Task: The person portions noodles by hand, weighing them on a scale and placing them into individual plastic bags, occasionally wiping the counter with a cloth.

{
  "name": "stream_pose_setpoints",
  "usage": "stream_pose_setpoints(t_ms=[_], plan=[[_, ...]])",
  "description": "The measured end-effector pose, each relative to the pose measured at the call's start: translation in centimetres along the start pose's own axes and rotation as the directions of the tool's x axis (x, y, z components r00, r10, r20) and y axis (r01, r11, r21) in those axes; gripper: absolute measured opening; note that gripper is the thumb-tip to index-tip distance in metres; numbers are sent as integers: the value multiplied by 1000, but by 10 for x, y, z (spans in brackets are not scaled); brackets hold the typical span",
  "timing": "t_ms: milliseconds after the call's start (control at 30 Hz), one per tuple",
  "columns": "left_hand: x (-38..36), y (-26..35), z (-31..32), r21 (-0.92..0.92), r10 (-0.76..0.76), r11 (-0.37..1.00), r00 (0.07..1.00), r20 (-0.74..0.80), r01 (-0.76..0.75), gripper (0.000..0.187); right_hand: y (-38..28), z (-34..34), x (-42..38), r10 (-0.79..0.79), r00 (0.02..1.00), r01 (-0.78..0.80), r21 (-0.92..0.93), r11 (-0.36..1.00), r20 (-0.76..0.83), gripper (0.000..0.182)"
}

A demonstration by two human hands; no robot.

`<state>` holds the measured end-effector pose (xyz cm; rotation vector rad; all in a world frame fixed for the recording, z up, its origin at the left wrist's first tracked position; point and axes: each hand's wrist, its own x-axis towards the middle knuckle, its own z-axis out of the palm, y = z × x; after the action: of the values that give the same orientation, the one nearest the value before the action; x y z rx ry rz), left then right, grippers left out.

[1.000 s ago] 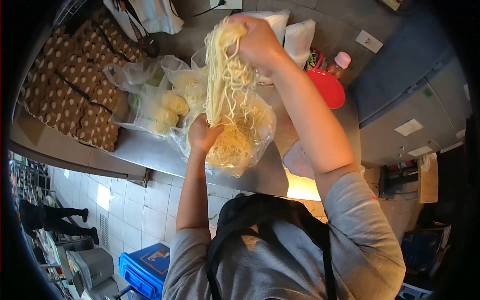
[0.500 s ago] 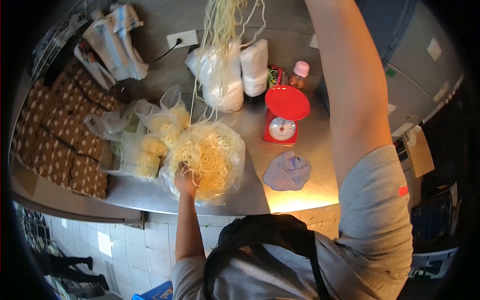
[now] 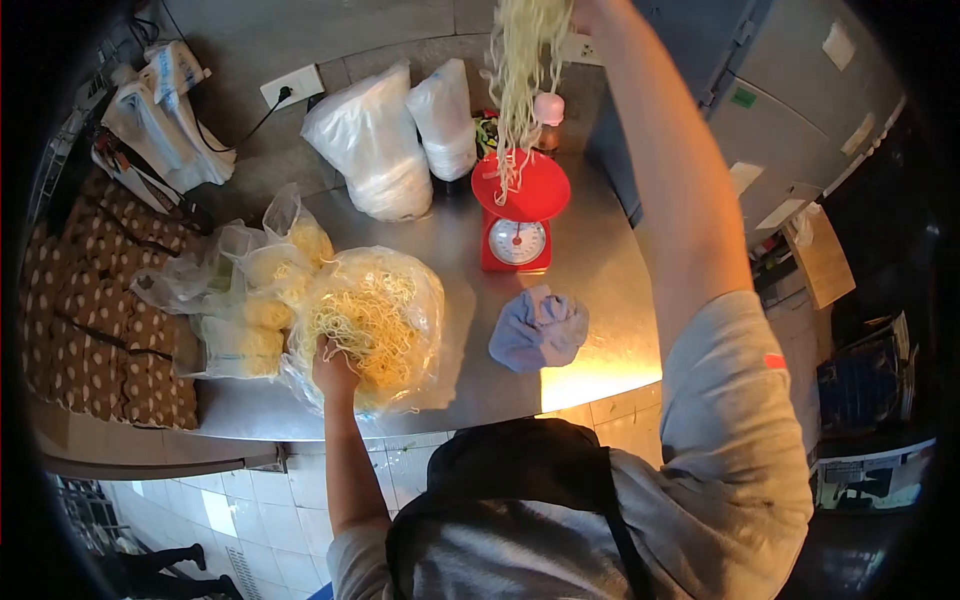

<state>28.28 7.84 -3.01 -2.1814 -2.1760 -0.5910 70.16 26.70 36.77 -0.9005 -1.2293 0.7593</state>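
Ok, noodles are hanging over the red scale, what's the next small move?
Probably lower the right hand so the noodle bundle settles onto the red scale's pan. Its ends already dangle at the pan, while the left hand rests at the noodle bag.

Looking steeply down from head height over the wearer's own chest and raised arms, through a wide fisheye lens with dark rounded corners. Facing the steel bench [image 3: 590,270] and wall beyond at close arm's reach, catching tiled floor below.

The person wears a grey short-sleeved T-shirt [image 3: 735,420] with a small red mark on the right sleeve, under a black apron [image 3: 510,480] with straps.
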Motion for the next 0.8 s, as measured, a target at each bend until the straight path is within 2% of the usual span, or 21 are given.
stream_pose_setpoints(t_ms=[33, 100, 167, 200, 233, 267, 300, 333, 400, 433, 467, 533, 567, 667, 700, 800], plan=[[1, 1, -1, -9, 4, 1000, 1000, 4, -4, 36, 27, -8, -14, 28, 999, -30, -81, 996, -22, 11], [2, 9, -11, -12, 2, 1000, 999, 44, -1, 33, 90, -23, -37, 82, 994, -97, -236, 967, -71, 35], [1, 11, -12, -8, 9, 1000, 999, 53, -8, 31, 165, -38, -48, 6, 996, -53, -530, 846, -90, 29], [2, 9, -9, -2, 18, 1000, 999, 41, -18, 30, 207, -46, -53, 61, 995, -95, -660, 745, -75, 36], [3, 6, -6, 5, 27, 1000, 999, 29, -28, 29, 194, -39, -80, 207, 978, -153, -705, 693, -9, 35], [4, 3, -5, 26, 30, 999, 998, 51, -32, 29, 233, -45, -82, 168, 986, -101, -788, 607, 4, 35], [5, 1, -5, 46, 34, 998, 997, 75, -37, 30, 242, -46, -90, 186, 978, -26, -832, 555, 93, 38], [6, -2, -3, 65, 37, 997, 994, 99, -44, 30, 249, -47, -92, 271, 952, -14, -863, 505, 143, 49], [13, -31, 13, 116, 165, 978, 982, 91, -175, 32, 259, -44, -96, 440, 869, 31, -913, 406, 225, 72], [16, -31, 9, 140, 228, 961, 969, 90, -240, 33, 241, -35, -103, 455, 867, 83, -960, 268, 202, 84], [19, -30, 6, 79, 161, 980, 962, 221, -182, 34, 224, -30, -101, 499, 837, 119, -964, 236, 225, 84], [37, 12, -48, -18, 41, 999, 876, 481, -37, 38, 204, -24, -98, 590, 764, 193, -965, 177, 261, 86], [41, 23, -64, -16, 44, 999, 865, 501, -41, 42, 207, -24, -95, 544, 787, 263, -956, 129, 290, 78], [52, 29, -83, 38, 7, 999, 882, 472, -29, 42, 210, -27, -72, 651, 673, 345, -927, 145, 352, 79], [59, 25, -84, 68, 22, 996, 878, 478, -63, 42, 195, -26, -76, 610, 694, 394, -911, 121, 382, 72], [69, 19, -90, -3, 165, 984, 901, 402, -178, 41, 192, -32, -69, 593, 680, 404, -895, 190, 432, 64]])
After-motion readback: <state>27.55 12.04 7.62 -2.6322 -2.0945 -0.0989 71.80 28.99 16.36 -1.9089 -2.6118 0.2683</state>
